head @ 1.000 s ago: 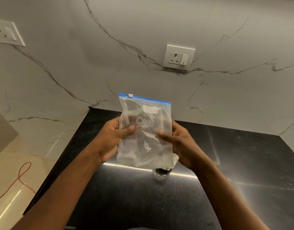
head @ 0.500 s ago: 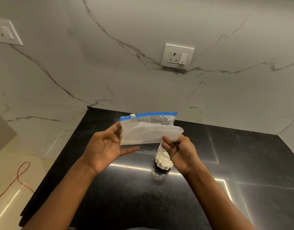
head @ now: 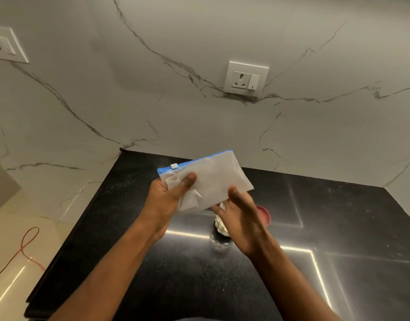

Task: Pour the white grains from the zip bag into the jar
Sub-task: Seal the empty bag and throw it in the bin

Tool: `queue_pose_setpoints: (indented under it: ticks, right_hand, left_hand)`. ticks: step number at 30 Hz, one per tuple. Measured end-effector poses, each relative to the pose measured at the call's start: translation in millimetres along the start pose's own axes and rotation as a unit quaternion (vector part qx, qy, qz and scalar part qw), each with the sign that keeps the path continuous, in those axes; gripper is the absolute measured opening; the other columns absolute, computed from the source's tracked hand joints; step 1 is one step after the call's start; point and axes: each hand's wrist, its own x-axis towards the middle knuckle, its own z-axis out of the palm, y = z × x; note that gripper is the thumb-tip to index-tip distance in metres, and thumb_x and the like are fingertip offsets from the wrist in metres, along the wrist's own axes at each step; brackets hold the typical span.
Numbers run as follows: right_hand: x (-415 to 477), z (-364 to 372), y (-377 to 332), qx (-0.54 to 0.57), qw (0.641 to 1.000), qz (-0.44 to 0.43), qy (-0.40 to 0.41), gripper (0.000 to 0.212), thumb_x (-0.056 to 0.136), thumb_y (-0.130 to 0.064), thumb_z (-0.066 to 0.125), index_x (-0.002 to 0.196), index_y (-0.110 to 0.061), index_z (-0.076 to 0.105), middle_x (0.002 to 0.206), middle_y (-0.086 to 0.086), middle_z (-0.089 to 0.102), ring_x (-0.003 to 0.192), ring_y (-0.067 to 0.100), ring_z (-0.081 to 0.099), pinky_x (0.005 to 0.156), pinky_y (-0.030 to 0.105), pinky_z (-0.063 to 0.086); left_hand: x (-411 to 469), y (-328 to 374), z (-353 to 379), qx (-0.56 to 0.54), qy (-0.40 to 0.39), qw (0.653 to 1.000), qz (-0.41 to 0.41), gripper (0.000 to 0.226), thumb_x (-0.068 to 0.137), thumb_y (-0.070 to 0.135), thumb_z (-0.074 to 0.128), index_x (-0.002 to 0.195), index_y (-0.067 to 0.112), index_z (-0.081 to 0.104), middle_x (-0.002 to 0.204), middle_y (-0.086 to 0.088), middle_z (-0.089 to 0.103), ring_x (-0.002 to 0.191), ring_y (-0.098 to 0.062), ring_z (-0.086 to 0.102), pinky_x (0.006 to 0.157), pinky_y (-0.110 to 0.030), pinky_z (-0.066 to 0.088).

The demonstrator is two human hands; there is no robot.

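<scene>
Black counter [head: 338,228]: left hand [head: 163,200] pinches zip bag [head: 213,179]; right hand [head: 243,216] straight-fingered beside it.

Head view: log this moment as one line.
left hand: grips clear blue-sealed plastic zip bag | right hand: fingers straight, at bag's lower edge | small clear jar: holds white grains, on black counter

This looks like a home kitchen. A polished black stone countertop [head: 338,228] fits into a corner of white, grey-veined marble wall slabs [head: 153,89]. Above the countertop is a socket with switch [head: 245,78]. Left of the countertop are a second switch plate [head: 5,46], glossy cream floor tiles [head: 12,230] and an orange cable [head: 22,247].
</scene>
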Motion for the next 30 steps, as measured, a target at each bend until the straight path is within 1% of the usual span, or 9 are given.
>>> queue_pose_setpoints:
  ticks: [4, 9, 11, 13, 15, 19, 22, 26, 30]
  right_hand:
    - [12.4, 16.6, 10.2, 0.001, 0.995, -0.039, 0.095, 0.070, 0.085, -0.031, 0.084, 0.146, -0.017, 0.053, 0.136, 0.023, 0.068, 0.123, 0.041, 0.069, 0.100, 0.063, 0.056]
    - [19.1, 10.2, 26.1, -0.240, 0.941, -0.200, 0.132, 0.038, 0.097, -0.019, 0.076, 0.133, -0.014, 0.063, 0.117, 0.009, 0.075, 0.107, 0.030, 0.075, 0.089, 0.059, 0.062]
    - [18.3, 8.7, 34.2, -0.362, 0.888, -0.263, 0.110, 0.049, 0.098, -0.026, 0.074, 0.143, -0.015, 0.059, 0.122, -0.002, 0.076, 0.111, 0.019, 0.075, 0.090, 0.044, 0.064]
    - [18.1, 5.6, 43.4, -0.496, 0.806, -0.310, 0.094, 0.071, 0.095, -0.024, 0.075, 0.157, -0.014, 0.042, 0.145, 0.003, 0.066, 0.126, 0.019, 0.069, 0.099, 0.036, 0.060]
    - [19.0, -0.2, 49.9, -0.611, 0.709, -0.343, 0.077, 0.086, 0.091, -0.013, 0.079, 0.160, -0.012, 0.028, 0.160, 0.011, 0.047, 0.142, 0.029, 0.056, 0.109, 0.043, 0.054]
    - [18.9, -6.2, 49.0, -0.707, 0.613, -0.352, 0.028, 0.081, 0.092, -0.008, 0.079, 0.158, -0.004, 0.032, 0.164, 0.018, 0.039, 0.154, 0.035, 0.036, 0.121, 0.059, 0.038]
    - [13.6, -2.1, 53.2, -0.750, 0.562, -0.349, -0.010, 0.072, 0.098, -0.001, 0.064, 0.160, -0.003, 0.029, 0.167, 0.018, 0.031, 0.156, 0.034, 0.029, 0.124, 0.056, 0.031]
    - [-2.1, 3.6, 63.7, -0.804, 0.503, -0.302, -0.095, 0.075, 0.094, 0.000, 0.024, 0.161, -0.008, -0.010, 0.171, 0.018, -0.002, 0.160, 0.033, -0.001, 0.128, 0.053, 0.010]
    - [-13.2, 5.5, 62.9, -0.805, 0.505, -0.244, -0.192, 0.088, 0.096, -0.005, 0.045, 0.160, -0.009, -0.015, 0.170, 0.018, -0.016, 0.156, 0.033, -0.021, 0.127, 0.055, -0.007]
  left_hand:
    - [-12.5, -10.6, 13.1, 0.018, 0.014, 0.999, -0.030, 0.034, 0.082, 0.037, 0.078, 0.111, 0.021, 0.075, 0.100, -0.005, 0.083, 0.091, -0.022, 0.081, 0.064, -0.030, 0.065]
    - [-11.2, -13.9, 15.0, 0.021, 0.060, 0.996, -0.062, 0.016, 0.090, 0.026, 0.079, 0.105, 0.019, 0.077, 0.093, -0.004, 0.083, 0.087, -0.021, 0.081, 0.063, -0.030, 0.064]
    - [-12.7, -15.5, 19.1, 0.045, 0.073, 0.994, -0.060, 0.013, 0.088, 0.028, 0.081, 0.100, 0.024, 0.077, 0.087, 0.000, 0.083, 0.084, -0.016, 0.080, 0.061, -0.026, 0.062]
    - [-15.5, -17.4, 23.4, 0.072, 0.080, 0.992, -0.060, 0.012, 0.092, 0.030, 0.077, 0.101, 0.023, 0.076, 0.086, 0.002, 0.081, 0.084, -0.015, 0.079, 0.062, -0.026, 0.062]
    - [-19.3, -19.0, 26.0, 0.084, 0.074, 0.991, -0.072, 0.015, 0.100, 0.025, 0.068, 0.113, 0.018, 0.073, 0.097, -0.003, 0.080, 0.093, -0.019, 0.077, 0.071, -0.031, 0.065]
    - [-30.0, -18.1, 29.9, -0.084, 0.012, 0.988, -0.126, 0.032, 0.111, 0.025, 0.045, 0.132, 0.014, 0.066, 0.121, -0.012, 0.078, 0.108, -0.024, 0.077, 0.082, -0.033, 0.065]
    - [-32.1, -18.6, 32.5, -0.114, 0.004, 0.985, -0.132, 0.043, 0.113, 0.045, 0.033, 0.136, 0.024, 0.062, 0.130, 0.000, 0.076, 0.118, -0.012, 0.073, 0.089, -0.029, 0.064]
    - [-38.8, -26.5, 29.1, 0.019, 0.020, 0.994, -0.104, 0.048, 0.100, 0.069, 0.038, 0.119, 0.037, 0.068, 0.108, 0.017, 0.081, 0.102, 0.001, 0.076, 0.078, -0.025, 0.062]
    - [-53.8, -39.8, 14.4, 0.015, 0.062, 0.992, -0.113, 0.039, 0.101, 0.056, 0.054, 0.123, 0.028, 0.071, 0.116, 0.005, 0.081, 0.107, -0.007, 0.077, 0.079, -0.026, 0.062]
